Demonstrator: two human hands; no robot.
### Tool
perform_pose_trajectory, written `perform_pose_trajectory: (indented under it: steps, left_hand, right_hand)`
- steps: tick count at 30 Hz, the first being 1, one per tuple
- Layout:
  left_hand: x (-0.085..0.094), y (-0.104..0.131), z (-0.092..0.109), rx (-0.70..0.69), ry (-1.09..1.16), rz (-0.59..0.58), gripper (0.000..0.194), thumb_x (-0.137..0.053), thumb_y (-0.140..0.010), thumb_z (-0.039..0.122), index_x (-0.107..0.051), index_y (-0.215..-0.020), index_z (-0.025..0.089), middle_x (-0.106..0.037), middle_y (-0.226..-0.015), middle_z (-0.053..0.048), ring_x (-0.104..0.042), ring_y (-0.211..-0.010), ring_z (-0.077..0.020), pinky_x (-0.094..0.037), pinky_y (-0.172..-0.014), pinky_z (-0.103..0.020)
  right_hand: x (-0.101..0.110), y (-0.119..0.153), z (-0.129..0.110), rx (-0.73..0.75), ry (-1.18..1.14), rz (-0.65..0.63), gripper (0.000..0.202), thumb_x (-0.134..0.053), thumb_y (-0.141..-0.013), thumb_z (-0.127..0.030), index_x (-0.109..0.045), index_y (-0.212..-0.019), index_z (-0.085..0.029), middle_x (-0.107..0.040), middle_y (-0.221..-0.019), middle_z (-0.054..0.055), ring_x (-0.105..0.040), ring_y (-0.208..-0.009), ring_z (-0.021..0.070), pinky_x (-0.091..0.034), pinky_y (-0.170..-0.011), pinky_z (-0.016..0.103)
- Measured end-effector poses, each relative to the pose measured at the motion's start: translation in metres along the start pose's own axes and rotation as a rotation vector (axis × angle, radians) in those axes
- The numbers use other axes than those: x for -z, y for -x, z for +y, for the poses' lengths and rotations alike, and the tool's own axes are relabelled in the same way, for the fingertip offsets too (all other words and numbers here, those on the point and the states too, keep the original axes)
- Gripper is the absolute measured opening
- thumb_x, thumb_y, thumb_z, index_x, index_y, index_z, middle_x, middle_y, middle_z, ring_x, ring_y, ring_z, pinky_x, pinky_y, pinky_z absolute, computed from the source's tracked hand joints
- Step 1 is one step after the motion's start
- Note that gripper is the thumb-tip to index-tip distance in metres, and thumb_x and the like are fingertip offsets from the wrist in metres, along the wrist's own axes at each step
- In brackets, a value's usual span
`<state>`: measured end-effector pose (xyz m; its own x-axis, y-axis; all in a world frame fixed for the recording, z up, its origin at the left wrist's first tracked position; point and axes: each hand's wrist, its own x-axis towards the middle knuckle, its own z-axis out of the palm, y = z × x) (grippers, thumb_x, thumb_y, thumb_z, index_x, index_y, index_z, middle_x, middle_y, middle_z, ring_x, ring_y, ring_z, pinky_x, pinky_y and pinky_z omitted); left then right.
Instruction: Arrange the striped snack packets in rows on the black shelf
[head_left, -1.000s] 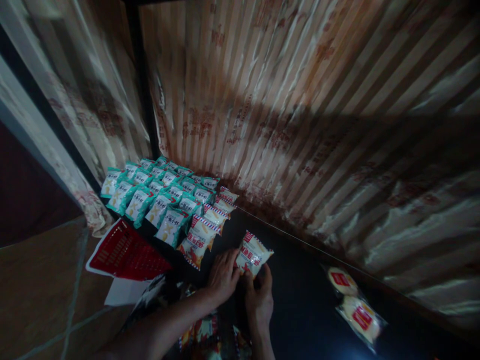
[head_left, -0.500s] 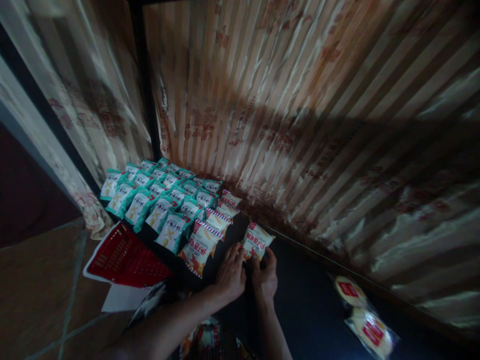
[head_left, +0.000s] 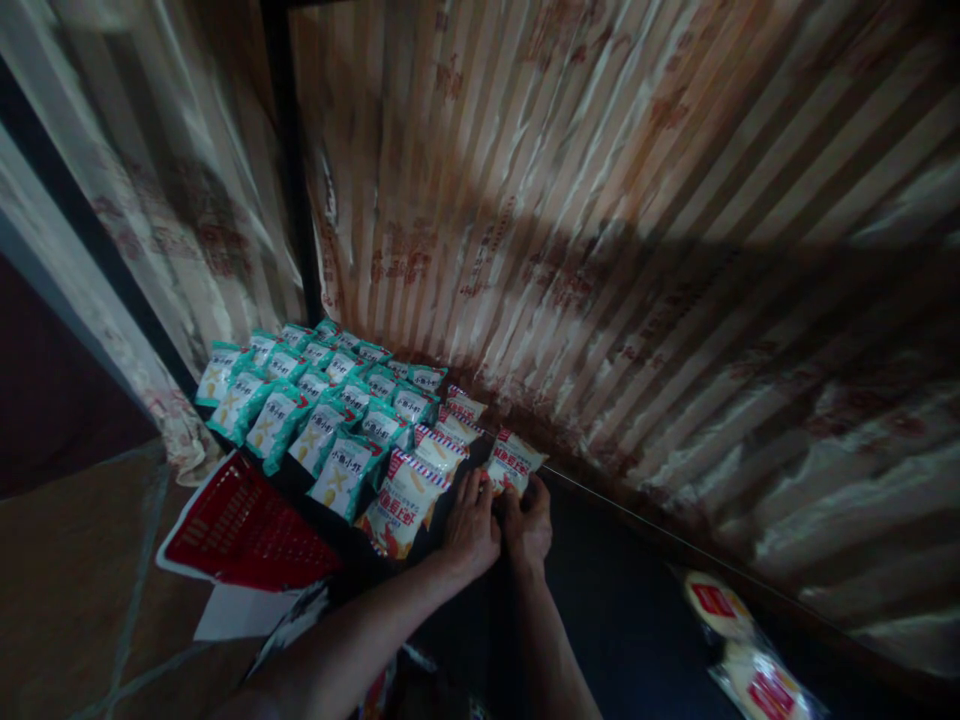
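A white and orange snack bag with red lettering leans upright on the dark surface near the curtain. My left hand has its fingers curled against the bag's lower left edge. From the right, my right hand grips the bag's lower right side, thumb in front and fingers round the edge. Left of my hands stands a short row of matching snack bags. Beyond them, several rows of teal and white snack bags fill the far left part of the surface.
Two round pastries in clear wrappers lie on the dark surface to the right. A red perforated basket is at the left, above the tiled floor. A pleated, patterned curtain hangs along the back beside a dark post.
Both hands have moved the held snack bag slightly back toward the curtain. The view has shifted a little, and the items at the bottom edge show less.
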<state>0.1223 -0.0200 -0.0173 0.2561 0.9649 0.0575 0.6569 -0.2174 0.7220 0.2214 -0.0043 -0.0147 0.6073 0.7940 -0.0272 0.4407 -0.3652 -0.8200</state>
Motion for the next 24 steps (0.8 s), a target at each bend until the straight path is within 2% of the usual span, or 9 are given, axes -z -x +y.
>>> perform_pose_trajectory:
  steps: [5,11,17,24]
  left_hand:
    - [-0.003,-0.009,-0.001,-0.024,-0.003,-0.002,0.064,-0.041,-0.077,0.014,-0.033,-0.140,0.003,-0.021,-0.152,-0.015,-0.013,-0.142,-0.0276,-0.018,-0.118,-0.042]
    - [-0.004,-0.017,-0.005,-0.037,-0.020,0.024,0.063,-0.042,-0.078,0.013,-0.034,-0.139,0.000,-0.019,-0.152,-0.018,-0.011,-0.142,-0.0301,-0.017,-0.117,-0.045]
    - [-0.002,-0.021,-0.007,-0.020,-0.021,0.056,0.062,-0.043,-0.077,0.012,-0.036,-0.138,0.004,-0.020,-0.152,-0.015,-0.013,-0.142,-0.0301,-0.019,-0.116,-0.048]
    - [-0.001,-0.022,-0.006,-0.001,-0.067,0.101,0.059,-0.042,-0.079,0.011,-0.037,-0.137,0.004,-0.025,-0.150,-0.017,-0.020,-0.140,-0.0313,-0.022,-0.115,-0.048]
  right_hand:
    - [-0.007,-0.014,0.004,0.007,0.023,0.010,0.064,-0.046,-0.077,-0.046,-0.044,-0.134,-0.018,-0.066,-0.111,0.013,-0.063,-0.095,0.0271,-0.044,-0.075,0.033]
    - [-0.016,-0.024,0.004,0.067,-0.002,-0.002,0.064,-0.046,-0.077,-0.047,-0.045,-0.133,-0.016,-0.066,-0.110,0.014,-0.065,-0.093,0.0257,-0.046,-0.076,0.033]
    - [-0.022,-0.028,-0.001,0.075,0.054,-0.040,0.063,-0.045,-0.078,-0.045,-0.044,-0.134,-0.017,-0.066,-0.110,0.014,-0.064,-0.094,0.0267,-0.046,-0.078,0.034]
    - [-0.023,-0.032,-0.007,0.115,0.068,-0.100,0.064,-0.045,-0.079,-0.045,-0.044,-0.135,-0.014,-0.063,-0.116,0.016,-0.061,-0.103,0.0275,-0.046,-0.083,0.035]
